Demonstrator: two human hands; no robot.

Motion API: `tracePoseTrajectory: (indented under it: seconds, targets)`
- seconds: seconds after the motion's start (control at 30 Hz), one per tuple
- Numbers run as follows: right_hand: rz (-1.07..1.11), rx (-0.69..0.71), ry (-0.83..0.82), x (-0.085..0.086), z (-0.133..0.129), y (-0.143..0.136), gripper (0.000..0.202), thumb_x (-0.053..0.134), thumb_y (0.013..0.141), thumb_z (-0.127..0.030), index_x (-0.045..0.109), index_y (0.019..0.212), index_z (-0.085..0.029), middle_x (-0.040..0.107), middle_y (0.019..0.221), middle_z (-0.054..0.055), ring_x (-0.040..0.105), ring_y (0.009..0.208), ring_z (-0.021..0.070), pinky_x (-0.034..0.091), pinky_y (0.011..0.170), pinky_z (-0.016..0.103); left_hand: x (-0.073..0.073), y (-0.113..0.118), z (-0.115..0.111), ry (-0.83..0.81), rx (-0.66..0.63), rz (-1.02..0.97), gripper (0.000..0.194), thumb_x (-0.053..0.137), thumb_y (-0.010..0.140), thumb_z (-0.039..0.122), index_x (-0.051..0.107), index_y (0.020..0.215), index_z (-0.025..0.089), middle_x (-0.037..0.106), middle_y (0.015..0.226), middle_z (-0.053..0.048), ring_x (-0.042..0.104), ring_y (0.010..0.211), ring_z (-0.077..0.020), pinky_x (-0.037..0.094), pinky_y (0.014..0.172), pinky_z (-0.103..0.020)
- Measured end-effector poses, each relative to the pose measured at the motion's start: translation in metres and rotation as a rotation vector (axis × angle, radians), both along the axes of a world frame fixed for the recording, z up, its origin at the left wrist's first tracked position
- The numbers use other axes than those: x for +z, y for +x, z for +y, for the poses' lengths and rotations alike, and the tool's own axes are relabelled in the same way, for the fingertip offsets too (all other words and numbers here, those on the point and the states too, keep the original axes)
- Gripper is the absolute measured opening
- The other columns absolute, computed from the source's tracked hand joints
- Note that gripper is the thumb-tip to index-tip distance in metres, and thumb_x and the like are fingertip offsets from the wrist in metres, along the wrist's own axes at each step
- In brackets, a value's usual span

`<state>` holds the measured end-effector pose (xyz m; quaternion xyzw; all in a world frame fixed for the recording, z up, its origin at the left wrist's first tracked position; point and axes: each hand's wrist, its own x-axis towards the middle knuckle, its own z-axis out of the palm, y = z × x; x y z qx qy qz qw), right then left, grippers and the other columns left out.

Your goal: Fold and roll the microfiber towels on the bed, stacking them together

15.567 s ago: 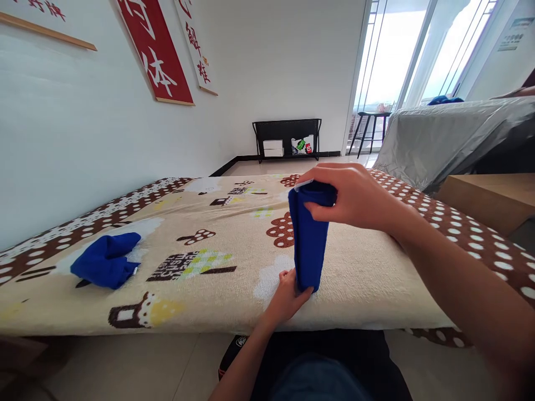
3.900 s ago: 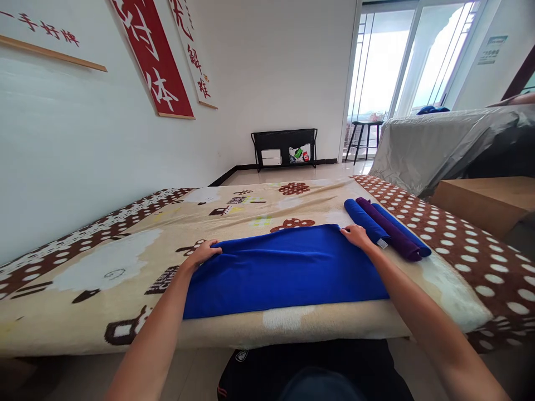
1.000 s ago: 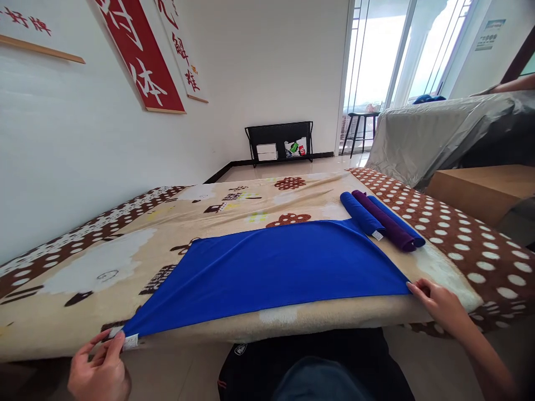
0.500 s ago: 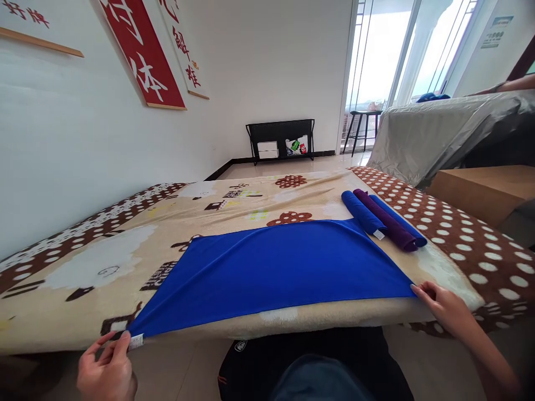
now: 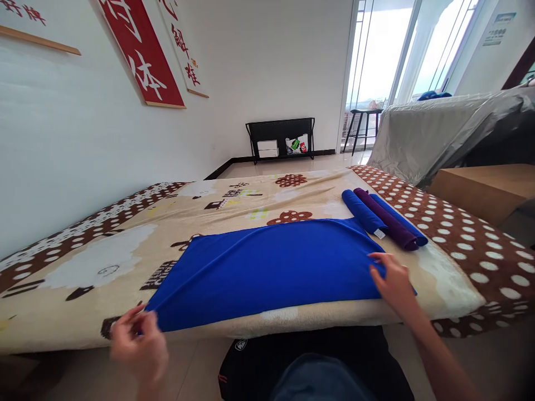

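Cloth (image 5: 271,267) of plain blue lies spread out flat on a cream patterned blanket (image 5: 104,256), close to the blanket's near edge, its long side running from left to right. A low diagonal fold crosses its left part, and its lower left corner reaches toward the left hand (image 5: 140,328). That hand is blurred, thumb and fingers bent close together at the corner; whether they pinch the fabric, I cannot tell. The right hand (image 5: 374,262) is over the right end of the cloth, fingers loosely curved and thumb held apart, with nothing pinched between them. Whether its fingertips touch the fabric is unclear. The cloth's lower right corner shows just beyond the right wrist.

Beyond the right hand, three rolls lie side by side on the blanket, slanting toward the near right: a blue roll with a white label (image 5: 363,211), a purple roll (image 5: 387,220) in the middle and another blue roll (image 5: 401,218) on the far right. The labelled roll lies right by the cloth's upper right corner. Brown fabric with white dots (image 5: 472,245) borders the blanket on both sides.

Farther off, a black rack (image 5: 280,131) stands against the wall, and a cardboard box (image 5: 480,186) sits at the right, near a grey plastic cover (image 5: 426,133).
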<state>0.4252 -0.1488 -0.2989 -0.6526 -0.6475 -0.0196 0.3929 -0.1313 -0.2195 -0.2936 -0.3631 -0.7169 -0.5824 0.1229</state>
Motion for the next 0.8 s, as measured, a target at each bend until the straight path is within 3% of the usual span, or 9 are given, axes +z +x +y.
tracePoseTrajectory:
  seconds: [0.07, 0.13, 0.2, 0.27, 0.33, 0.43, 0.57, 0.8]
  targets:
    - [-0.031, 0.216, -0.005, 0.01, 0.01, -0.053, 0.034, 0.041, 0.091, -0.029, 0.062, 0.116, -0.02, 0.066, 0.121, 0.01, 0.061, 0.114, 0.0238, 0.042, 0.099, 0.043, 0.021, 0.052, 0.019, -0.092, -0.238, 0.047, 0.034, 0.054, 0.087, 0.04, 0.063, 0.114, 0.02, 0.065, 0.098, -0.004, 0.061, 0.082, -0.0197, 0.051, 0.072, -0.032]
    - [-0.031, 0.368, -0.026, 0.017, 0.018, -0.103, 0.036, 0.039, 0.094, -0.023, 0.061, 0.122, -0.02, 0.062, 0.132, 0.009, 0.056, 0.123, 0.0212, 0.04, 0.105, 0.041, 0.037, 0.104, 0.042, -0.168, -0.553, 0.168, 0.029, 0.05, 0.09, 0.034, 0.065, 0.112, 0.022, 0.067, 0.111, -0.005, 0.064, 0.098, -0.0214, 0.052, 0.088, -0.035]
    - [-0.033, 0.46, -0.052, 0.021, 0.025, -0.144, 0.039, 0.038, 0.095, -0.019, 0.061, 0.126, -0.02, 0.059, 0.137, 0.009, 0.054, 0.128, 0.0197, 0.038, 0.109, 0.04, 0.044, 0.151, 0.065, -0.207, -0.798, 0.269, 0.033, 0.044, 0.091, 0.025, 0.064, 0.118, 0.023, 0.065, 0.125, -0.006, 0.061, 0.116, -0.0213, 0.048, 0.102, -0.038]
    - [-0.029, 0.502, -0.068, 0.022, 0.032, -0.173, 0.043, 0.035, 0.094, -0.015, 0.06, 0.13, -0.017, 0.056, 0.141, 0.009, 0.051, 0.132, 0.0185, 0.036, 0.113, 0.039, 0.042, 0.188, 0.084, -0.281, -0.922, 0.338, 0.045, 0.038, 0.09, 0.014, 0.06, 0.128, 0.02, 0.06, 0.136, -0.007, 0.054, 0.129, -0.0192, 0.04, 0.113, -0.038]
    - [-0.031, 0.511, -0.101, 0.018, 0.037, -0.191, 0.049, 0.033, 0.093, -0.011, 0.056, 0.135, -0.015, 0.052, 0.146, 0.009, 0.046, 0.137, 0.0165, 0.033, 0.116, 0.037, 0.034, 0.213, 0.098, -0.37, -0.947, 0.393, 0.055, 0.034, 0.086, 0.008, 0.053, 0.137, 0.015, 0.053, 0.146, -0.01, 0.046, 0.138, -0.0185, 0.035, 0.117, -0.038]
    - [-0.057, 0.503, -0.172, 0.007, 0.04, -0.201, 0.053, 0.033, 0.092, -0.009, 0.051, 0.141, -0.015, 0.049, 0.148, 0.008, 0.042, 0.14, 0.0149, 0.031, 0.118, 0.034, 0.017, 0.232, 0.104, -0.515, -0.908, 0.492, 0.057, 0.033, 0.089, 0.01, 0.047, 0.143, 0.011, 0.046, 0.151, -0.014, 0.039, 0.143, -0.0205, 0.033, 0.117, -0.042]
    - [-0.092, 0.499, -0.213, -0.003, 0.034, -0.199, 0.051, 0.036, 0.094, -0.014, 0.05, 0.144, -0.015, 0.048, 0.149, 0.009, 0.038, 0.143, 0.019, 0.025, 0.121, 0.04, 0.005, 0.236, 0.097, -0.667, -0.819, 0.662, 0.052, 0.031, 0.096, 0.018, 0.045, 0.146, 0.015, 0.042, 0.154, -0.012, 0.034, 0.146, -0.023, 0.029, 0.118, -0.047]
    - [-0.2, 0.467, -0.254, 0.001, 0.026, -0.196, 0.052, 0.032, 0.098, -0.021, 0.042, 0.149, -0.019, 0.042, 0.153, 0.006, 0.032, 0.146, 0.0178, 0.019, 0.122, 0.04, 0.007, 0.235, 0.091, -0.74, -0.735, 0.762, 0.053, 0.028, 0.098, 0.021, 0.04, 0.15, 0.018, 0.038, 0.157, -0.008, 0.031, 0.147, -0.0214, 0.027, 0.119, -0.046]
